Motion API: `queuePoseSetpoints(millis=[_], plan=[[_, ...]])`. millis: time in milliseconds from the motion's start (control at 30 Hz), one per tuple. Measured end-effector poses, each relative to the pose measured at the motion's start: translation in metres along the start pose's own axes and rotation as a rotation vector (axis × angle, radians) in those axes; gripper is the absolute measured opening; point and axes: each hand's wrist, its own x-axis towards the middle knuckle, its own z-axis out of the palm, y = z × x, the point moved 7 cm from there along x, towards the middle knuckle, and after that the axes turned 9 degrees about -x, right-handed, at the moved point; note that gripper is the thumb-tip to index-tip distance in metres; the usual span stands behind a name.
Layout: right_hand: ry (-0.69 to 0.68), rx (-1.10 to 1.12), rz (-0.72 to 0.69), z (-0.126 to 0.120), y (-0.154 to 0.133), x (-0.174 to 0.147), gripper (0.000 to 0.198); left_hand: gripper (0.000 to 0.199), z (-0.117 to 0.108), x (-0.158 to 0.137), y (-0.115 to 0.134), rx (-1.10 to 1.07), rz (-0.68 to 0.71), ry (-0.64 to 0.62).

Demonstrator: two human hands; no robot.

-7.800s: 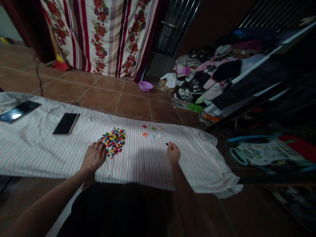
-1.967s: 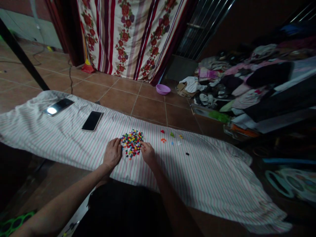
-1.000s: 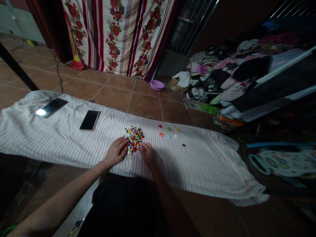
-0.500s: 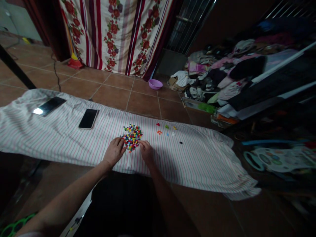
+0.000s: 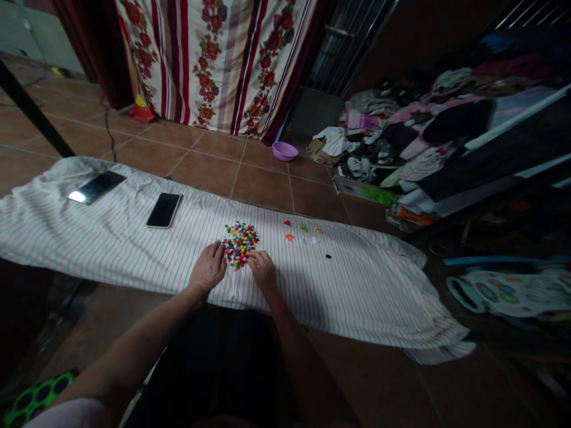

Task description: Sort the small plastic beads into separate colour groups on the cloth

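Note:
A pile of small multicoloured plastic pieces [image 5: 241,241] lies on a striped cloth [image 5: 357,285]. My left hand [image 5: 209,268] rests flat at the pile's left edge, fingers stretched out and holding nothing visible. At the lower right edge of the pile, my right hand [image 5: 263,270] has its fingertips drawn together in a pinch; anything between them is too small to make out. Right of the pile sit little sorted groups: red pieces [image 5: 287,223], green pieces [image 5: 303,227], yellow pieces [image 5: 317,229], orange pieces [image 5: 289,237], light blue pieces [image 5: 304,241], white pieces [image 5: 315,241] and a black piece [image 5: 328,257].
Two phones lie on the cloth's left part, a nearer phone [image 5: 164,210] and a farther, shiny one [image 5: 97,187]. Beyond on the tiled floor are a purple basin [image 5: 285,151], a red broom [image 5: 141,112] and a heap of clothes [image 5: 401,131]. A floral curtain [image 5: 214,59] hangs behind.
The camera view has shifted slightly. My left hand's fingers have straightened beside the pile, and my right fingertips have moved slightly left along its lower right edge.

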Motion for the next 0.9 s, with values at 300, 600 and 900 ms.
queuePoseSetpoints(millis=[300, 600, 900], plan=[[0.053, -0.001, 0.005, -0.007, 0.000, 0.001, 0.032, 0.035, -0.003, 0.000, 0.003, 0.008, 0.037, 0.020], [0.016, -0.093, -0.053, -0.002, -0.002, 0.002, 0.035, 0.029, -0.023, -0.002, 0.008, -0.005, -0.008, 0.065], [0.030, -0.188, 0.009, -0.001, -0.004, 0.006, 0.029, 0.025, -0.017, -0.002, 0.004, 0.073, -0.038, 0.061]])
